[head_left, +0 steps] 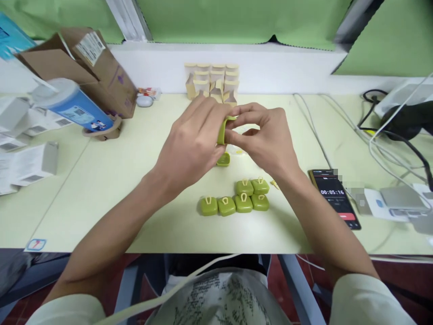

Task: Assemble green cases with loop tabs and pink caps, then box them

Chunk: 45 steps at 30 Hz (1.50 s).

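Note:
My left hand (191,142) and my right hand (269,135) meet above the middle of the table. Between them they hold a green plastic case shell (221,132), tilted on edge, its inner side hidden from me. The fingers of my right hand pinch its right side, while my left hand wraps round the other. Just below, an open green shell (223,159) lies on the table, partly covered by my left hand. Closer to me several closed green cases (243,204) with small cream loops on top are grouped in two rows.
Small cream boxes (211,81) stand against the wall. A cardboard box (98,67), a blue canister (77,108) and white boxes (37,164) are at the left. On the right lie a phone (334,198) showing a timer and several cables (314,131).

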### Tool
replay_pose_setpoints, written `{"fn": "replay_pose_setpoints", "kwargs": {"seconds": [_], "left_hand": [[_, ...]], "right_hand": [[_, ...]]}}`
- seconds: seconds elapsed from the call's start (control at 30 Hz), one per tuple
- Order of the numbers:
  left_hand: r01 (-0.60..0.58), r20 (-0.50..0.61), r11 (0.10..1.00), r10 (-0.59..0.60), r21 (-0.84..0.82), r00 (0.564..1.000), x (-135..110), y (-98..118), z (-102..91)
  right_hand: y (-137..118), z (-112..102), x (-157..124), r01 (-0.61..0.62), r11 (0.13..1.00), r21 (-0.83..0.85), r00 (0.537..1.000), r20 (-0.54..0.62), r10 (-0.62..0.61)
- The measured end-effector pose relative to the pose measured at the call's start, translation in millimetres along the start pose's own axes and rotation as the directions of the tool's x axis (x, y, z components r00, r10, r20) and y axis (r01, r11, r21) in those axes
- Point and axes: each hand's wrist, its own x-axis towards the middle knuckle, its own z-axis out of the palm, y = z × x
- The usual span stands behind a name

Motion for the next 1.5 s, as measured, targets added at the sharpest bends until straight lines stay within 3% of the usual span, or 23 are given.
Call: {"fn": "replay_pose_setpoints", "kwargs": {"seconds": [0.17, 0.4, 0.67, 0.87, 1.0, 1.13, 1.2, 1.23, 1.27, 1.37, 1.43, 1.5], "left_hand": [[0.112, 0.006, 0.99, -0.112, -0.082, 0.994, 1, 4, 17.4], [0.265, 0.222, 0.946, -0.222, -0.185, 0.949, -9, 1, 11.6], [0.351, 0.23, 0.913, -0.304, -0.207, 0.925, -16, -7, 11.4], [0.333, 0.277, 0.914, -0.266, -0.231, 0.923, -17, 1, 15.4], [0.33, 0.281, 0.919, -0.266, -0.215, 0.922, -14, 0, 12.6], [0.35, 0.253, 0.92, -0.301, -0.175, 0.919, -8, -11, 5.8], [0.367, 0.253, 0.914, -0.318, -0.175, 0.914, -7, -18, 4.8], [0.372, 0.257, 0.911, -0.322, -0.178, 0.911, -6, -20, 5.2], [0.373, 0.262, 0.91, -0.321, -0.182, 0.91, -6, -22, 6.2], [0.373, 0.28, 0.907, -0.313, -0.195, 0.907, -7, -24, 10.7], [0.384, 0.295, 0.9, -0.318, -0.204, 0.901, -8, -23, 13.4], [0.4, 0.31, 0.891, -0.325, -0.217, 0.893, -10, -21, 15.9]], "right_hand": [[7, -2, 6, -0.031, 0.997, 0.077, 0.999, 0.044, 0.027], [6, -5, 8, -0.072, 0.98, -0.183, 0.984, 0.146, 0.1], [10, 2, 6, -0.089, 0.993, -0.076, 0.981, 0.166, 0.1], [18, 3, 2, -0.069, 0.993, -0.094, 0.982, 0.169, 0.084], [6, -14, 4, -0.074, 0.987, -0.144, 0.978, 0.185, 0.101], [-7, -62, 7, -0.072, 0.972, -0.222, 0.981, 0.161, 0.109], [2, -87, 7, -0.032, 0.883, -0.468, 0.927, 0.316, 0.201], [11, -97, 6, 0.044, 0.825, -0.563, 0.883, 0.409, 0.232], [22, -103, 5, 0.097, 0.747, -0.658, 0.81, 0.489, 0.325], [51, -109, 3, 0.096, 0.546, -0.832, 0.651, 0.468, 0.598], [54, -108, 3, 0.096, 0.511, -0.854, 0.628, 0.45, 0.635], [42, -106, 3, 0.094, 0.576, -0.812, 0.719, 0.456, 0.525]]}}
